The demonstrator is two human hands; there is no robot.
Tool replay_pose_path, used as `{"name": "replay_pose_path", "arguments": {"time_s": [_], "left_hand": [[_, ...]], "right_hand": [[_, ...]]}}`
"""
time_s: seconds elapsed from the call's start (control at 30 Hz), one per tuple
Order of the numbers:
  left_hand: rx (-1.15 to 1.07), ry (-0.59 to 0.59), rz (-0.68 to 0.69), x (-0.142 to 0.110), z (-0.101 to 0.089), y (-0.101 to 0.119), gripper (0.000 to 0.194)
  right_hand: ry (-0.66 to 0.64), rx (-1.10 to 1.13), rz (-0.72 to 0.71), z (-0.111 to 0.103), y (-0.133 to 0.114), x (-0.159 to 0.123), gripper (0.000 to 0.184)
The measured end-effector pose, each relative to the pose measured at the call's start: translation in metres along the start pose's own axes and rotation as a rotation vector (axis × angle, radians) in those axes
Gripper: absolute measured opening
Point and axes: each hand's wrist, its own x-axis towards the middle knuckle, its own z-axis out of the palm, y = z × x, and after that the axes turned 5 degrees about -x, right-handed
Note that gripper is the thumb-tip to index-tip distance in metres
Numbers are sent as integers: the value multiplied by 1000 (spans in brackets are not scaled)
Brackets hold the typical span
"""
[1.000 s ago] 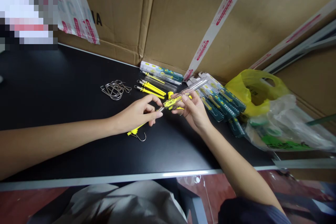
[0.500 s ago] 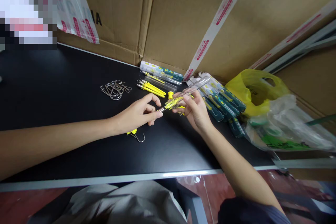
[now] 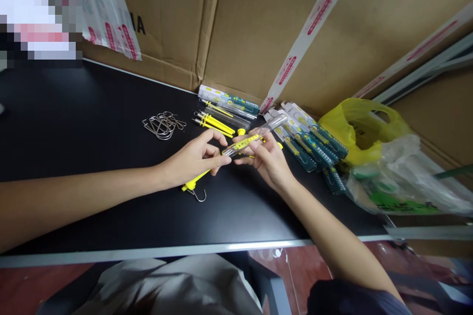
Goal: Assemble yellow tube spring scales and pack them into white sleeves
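Observation:
Both hands meet over the table on a clear plastic tube (image 3: 271,125), tilted up to the right, with a yellow marked scale strip (image 3: 247,142) inside it; it looks like a tubular spring scale. My left hand (image 3: 201,156) pinches its lower-left end between thumb and fingers. Around the middle of the tube, the thumb and fingers of my right hand (image 3: 271,160) are closed. Under my left wrist lies a yellow rod (image 3: 190,184) with a metal hook (image 3: 200,197). A yellow cap (image 3: 241,132) sits just behind the tube. More yellow parts are partly hidden by my right hand.
Metal hooks (image 3: 164,125) lie in a heap at left. Yellow rods (image 3: 216,125) and clear tubes (image 3: 231,119) rest at the back beside a printed box (image 3: 225,96). Several packaged scales (image 3: 310,140) lie at right, near a yellow bag (image 3: 332,118). Cardboard boxes (image 3: 251,24) stand behind.
The tube's upper end has dipped slightly and come left. The yellow strip now shows farther up inside the tube, clear of the right fingers. Both hands stay nearly in place.

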Motion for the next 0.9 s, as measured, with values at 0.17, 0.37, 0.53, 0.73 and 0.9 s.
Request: {"name": "replay_pose_path", "arguments": {"time_s": [0.17,0.37,0.53,0.73,0.9], "left_hand": [[-100,-35,37,-1,1,0,24],[-75,-80,19,0,0,0,34],[-81,-57,14,2,0,-2,38],[-50,24,60,0,0,-5,43],[-19,27,68,1,-2,-5,45]], "right_hand": [[4,-8,10,-2,-1,0,32],[56,-41,-14,-4,-3,0,34],[1,-70,-15,-1,-3,-2,32],[-56,-27,38,2,3,-4,31],[-122,35,74,3,7,-5,28]]}}
